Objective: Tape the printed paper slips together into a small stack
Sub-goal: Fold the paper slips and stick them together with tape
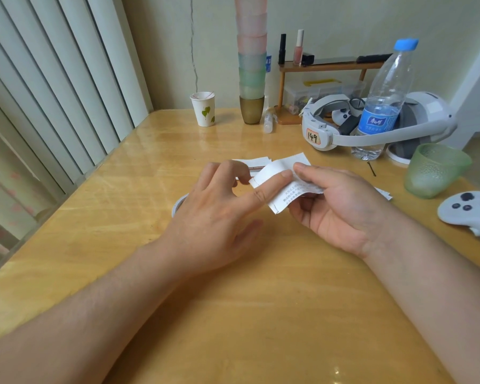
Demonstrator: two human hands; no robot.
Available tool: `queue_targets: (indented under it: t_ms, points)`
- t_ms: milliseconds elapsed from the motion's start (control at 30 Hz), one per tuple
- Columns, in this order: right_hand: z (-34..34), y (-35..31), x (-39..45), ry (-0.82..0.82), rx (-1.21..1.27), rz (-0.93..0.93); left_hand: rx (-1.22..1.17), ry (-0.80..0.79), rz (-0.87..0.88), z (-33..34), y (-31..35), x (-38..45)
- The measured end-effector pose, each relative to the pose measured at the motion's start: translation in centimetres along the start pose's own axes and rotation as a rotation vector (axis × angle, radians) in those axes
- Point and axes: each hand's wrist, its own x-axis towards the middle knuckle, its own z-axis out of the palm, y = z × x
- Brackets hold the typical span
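Observation:
A white printed paper slip (pixel 281 173) is held up above the middle of the wooden table (pixel 233 314). My right hand (pixel 341 206) grips its right side, thumb on top and fingers underneath. My left hand (pixel 219 214) pinches the slip's left edge, with the index finger laid straight across its face. More slips (pixel 254 162) lie flat on the table just behind my hands, and another slip (pixel 384 193) pokes out behind my right hand. A roll of tape (pixel 178 205) lies on the table, mostly hidden under my left hand.
A paper cup (pixel 203 108), a tall stack of plastic cups (pixel 252 65) and a small wooden shelf (pixel 324 66) stand at the back. A headset (pixel 372 126), water bottle (pixel 384 98), green cup (pixel 434 170) and white controller (pixel 471 209) crowd the right side.

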Motion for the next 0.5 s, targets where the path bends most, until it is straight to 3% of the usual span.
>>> queue_targets:
  t_ms: [500]
  points:
    - [0.25,-0.86,-0.69,-0.021,0.106,-0.025,-0.089,-0.031,-0.021,0.28,0.06,-0.20]
